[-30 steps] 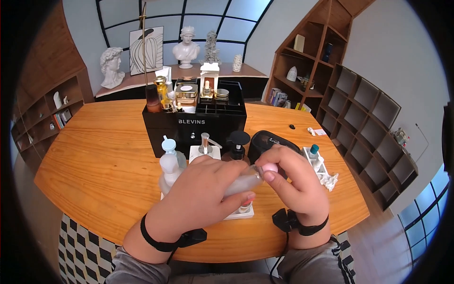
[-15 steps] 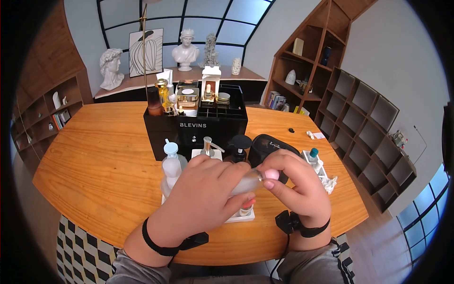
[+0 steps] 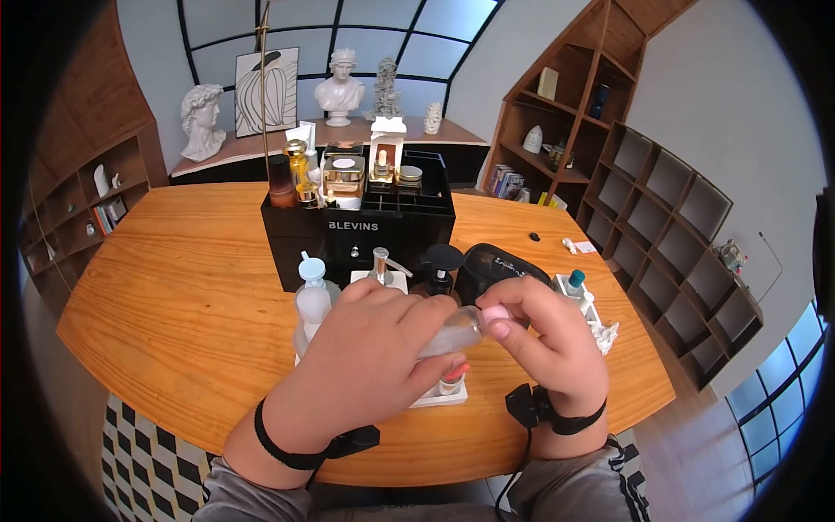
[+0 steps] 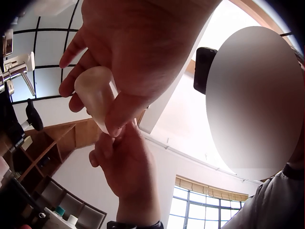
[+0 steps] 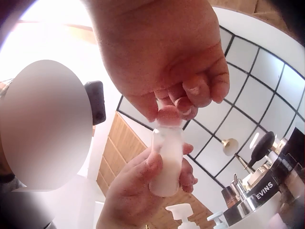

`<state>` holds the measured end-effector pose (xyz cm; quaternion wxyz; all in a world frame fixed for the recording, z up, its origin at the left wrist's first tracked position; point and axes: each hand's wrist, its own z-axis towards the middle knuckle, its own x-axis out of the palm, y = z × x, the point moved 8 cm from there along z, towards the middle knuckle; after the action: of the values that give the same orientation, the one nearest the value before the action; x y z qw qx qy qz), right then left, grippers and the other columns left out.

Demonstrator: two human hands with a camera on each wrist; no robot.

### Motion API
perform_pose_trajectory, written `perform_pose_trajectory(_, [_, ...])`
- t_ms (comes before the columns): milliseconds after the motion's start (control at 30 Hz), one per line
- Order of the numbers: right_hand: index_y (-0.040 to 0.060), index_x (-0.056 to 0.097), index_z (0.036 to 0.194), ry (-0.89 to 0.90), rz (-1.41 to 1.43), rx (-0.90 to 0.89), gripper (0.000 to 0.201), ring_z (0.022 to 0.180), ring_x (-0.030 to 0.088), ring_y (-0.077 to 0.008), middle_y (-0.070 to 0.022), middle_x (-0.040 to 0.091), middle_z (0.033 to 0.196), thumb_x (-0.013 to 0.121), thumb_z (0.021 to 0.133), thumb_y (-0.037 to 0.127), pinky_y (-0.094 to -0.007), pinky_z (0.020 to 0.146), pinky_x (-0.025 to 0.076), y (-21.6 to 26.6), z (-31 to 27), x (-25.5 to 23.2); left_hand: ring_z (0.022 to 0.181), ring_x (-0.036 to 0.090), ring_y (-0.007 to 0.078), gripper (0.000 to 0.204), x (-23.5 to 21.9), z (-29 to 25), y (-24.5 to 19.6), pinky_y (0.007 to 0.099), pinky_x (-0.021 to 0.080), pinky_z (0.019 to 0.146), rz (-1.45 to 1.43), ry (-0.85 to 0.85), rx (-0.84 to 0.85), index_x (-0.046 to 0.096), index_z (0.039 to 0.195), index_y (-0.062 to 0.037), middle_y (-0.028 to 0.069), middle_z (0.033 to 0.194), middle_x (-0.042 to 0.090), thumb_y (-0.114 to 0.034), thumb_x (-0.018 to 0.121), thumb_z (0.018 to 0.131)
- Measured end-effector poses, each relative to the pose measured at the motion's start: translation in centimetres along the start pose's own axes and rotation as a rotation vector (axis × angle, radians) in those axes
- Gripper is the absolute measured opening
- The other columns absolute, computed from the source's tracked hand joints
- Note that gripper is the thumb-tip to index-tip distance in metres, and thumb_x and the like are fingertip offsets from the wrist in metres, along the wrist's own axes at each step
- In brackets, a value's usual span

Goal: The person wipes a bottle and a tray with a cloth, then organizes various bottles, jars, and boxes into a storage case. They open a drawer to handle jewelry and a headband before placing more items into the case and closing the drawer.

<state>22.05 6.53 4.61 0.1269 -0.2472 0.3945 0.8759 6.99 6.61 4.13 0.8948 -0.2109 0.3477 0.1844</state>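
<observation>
A small translucent bottle [image 3: 454, 335] holding whitish contents lies slanted in my left hand [image 3: 374, 352], gripped between thumb and fingers. Its pink cap [image 3: 494, 313] is pinched by the thumb and forefinger of my right hand [image 3: 552, 339]. From the right wrist, the cap [image 5: 169, 116] appears right at the bottle's neck, and the left hand [image 5: 133, 191] wraps the body from below. In the left wrist view, the bottle's round base [image 4: 93, 78] faces the camera. Under the hands, a white tray [image 3: 439, 401] carries a small coral-topped bottle [image 3: 452, 379].
Pump bottles [image 3: 313, 300] crowd just left of the hands, with a dark pump bottle [image 3: 442, 261] behind them. A black case [image 3: 496, 268] and a white holder with a teal-capped bottle [image 3: 577, 280] stand right. Farther back is a black cosmetics organizer [image 3: 348, 252].
The right thumb and fingers have shifted slightly on the pink cap, and more of the bottle's clear end shows beside it. The left hand keeps its grip on the bottle.
</observation>
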Motion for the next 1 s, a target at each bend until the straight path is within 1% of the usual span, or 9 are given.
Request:
perform_pose_trajectory(33, [0.0008, 0.062, 0.105, 0.011, 0.051, 0.064, 0.022, 0.066, 0.055, -0.0158, -0.0085, 0.062, 0.09, 0.071, 0.086, 0.008, -0.0266, 0.059, 0.044, -0.6, -0.1, 0.1, 0.082, 0.061, 0.0291, 0.04, -0.1, 0.0, -0.1, 0.0392, 0.043, 0.082, -0.001, -0.01, 0.007, 0.064, 0.109, -0.0058, 0.0097, 0.087, 0.066, -0.029, 0.076, 0.079])
perform_pose_trajectory(233, [0.0011, 0.062, 0.102, -0.04, -0.085, -0.214, 0.02, 0.065, 0.055, -0.0158, -0.0073, 0.061, 0.086, 0.071, 0.085, 0.007, -0.0263, 0.058, 0.044, 1.3, 0.2, 0.1, 0.081, 0.061, 0.0293, 0.041, -0.1, 0.0, -0.2, 0.0395, 0.043, 0.081, 0.013, -0.018, 0.02, 0.064, 0.11, -0.0056, 0.0097, 0.086, 0.066, -0.029, 0.076, 0.079])
perform_pose_trajectory(467, [0.0009, 0.062, 0.1, -0.072, -0.108, -0.18, 0.019, 0.06, 0.051, -0.0147, -0.0058, 0.059, 0.078, 0.072, 0.085, 0.007, -0.0266, 0.055, 0.041, 1.2, 0.1, 0.1, 0.082, 0.06, 0.0295, 0.042, -0.1, 0.1, -0.1, 0.0395, 0.042, 0.08, 0.035, -0.02, 0.022, 0.064, 0.112, -0.0063, 0.0077, 0.085, 0.065, -0.029, 0.076, 0.079])
perform_pose_trajectory(567, [0.0008, 0.062, 0.099, -0.098, -0.119, -0.15, 0.018, 0.06, 0.05, -0.0142, -0.0057, 0.058, 0.077, 0.071, 0.085, 0.007, -0.0263, 0.054, 0.041, 1.0, 0.2, 0.1, 0.089, 0.06, 0.0308, 0.046, -0.2, 0.1, 0.1, 0.0395, 0.043, 0.085, 0.043, 0.016, -0.028, 0.063, 0.118, -0.006, 0.0119, 0.092, 0.066, -0.029, 0.075, 0.08])
perform_pose_trajectory(633, [0.0012, 0.062, 0.099, -0.124, -0.121, -0.114, 0.017, 0.06, 0.049, -0.0138, -0.0058, 0.057, 0.078, 0.07, 0.086, 0.007, -0.026, 0.055, 0.041, 0.6, 0.3, 0.1, 0.095, 0.06, 0.0307, 0.046, -2.1, 0.0, -0.6, 0.0397, 0.043, 0.09, 0.083, -0.111, -0.014, 0.062, 0.121, -0.0047, 0.0137, 0.1, 0.065, -0.024, 0.074, 0.081])
perform_pose_trajectory(733, [0.0033, 0.062, 0.1, -0.094, -0.157, -0.037, 0.016, 0.063, 0.055, -0.0193, -0.0081, 0.06, 0.083, 0.068, 0.087, 0.009, -0.03, 0.058, 0.045, -0.6, 0.7, 0.6, 0.097, 0.059, 0.0284, 0.048, -6.0, -1.1, -1.5, 0.0392, 0.042, 0.092, 0.118, -0.288, -0.007, 0.058, 0.125, -0.002, 0.0148, 0.107, 0.062, -0.015, 0.072, 0.08])
perform_pose_trajectory(867, [0.0065, 0.063, 0.1, 0.036, -0.277, -0.079, 0.014, 0.079, 0.062, -0.0338, -0.0124, 0.061, 0.088, 0.064, 0.087, 0.011, -0.0407, 0.069, 0.05, -0.6, 1.6, 2.9, 0.094, 0.058, 0.0209, 0.045, -10.0, -4.6, -0.3, 0.0351, 0.043, 0.09, -0.018, -0.646, -0.085, 0.057, 0.123, 0.0028, 0.0124, 0.105, 0.061, 0.0, 0.066, 0.079])
perform_pose_trajectory(967, [0.0069, 0.064, 0.1, 0.067, -0.344, -0.163, 0.013, 0.078, 0.062, -0.0327, -0.0123, 0.059, 0.087, 0.064, 0.087, 0.011, -0.0404, 0.067, 0.05, -0.9, 1.6, 4.7, 0.09, 0.056, 0.0168, 0.041, -11.2, -6.0, 0.0, 0.0322, 0.044, 0.089, -0.197, -0.751, -0.075, 0.056, 0.121, 0.0053, 0.0104, 0.1, 0.059, 0.005, 0.063, 0.081])
perform_pose_trajectory(1000, [0.0055, 0.065, 0.102, 0.107, -0.374, -0.139, 0.02, 0.085, 0.062, -0.0311, -0.0114, 0.061, 0.09, 0.068, 0.082, 0.007, -0.038, 0.072, 0.05, -1.4, 1.7, 5.4, 0.086, 0.055, 0.015, 0.038, -11.4, -6.0, -0.3, 0.0318, 0.044, 0.089, -0.162, -0.778, -0.069, 0.056, 0.12, 0.0054, 0.0095, 0.096, 0.057, 0.007, 0.06, 0.082])
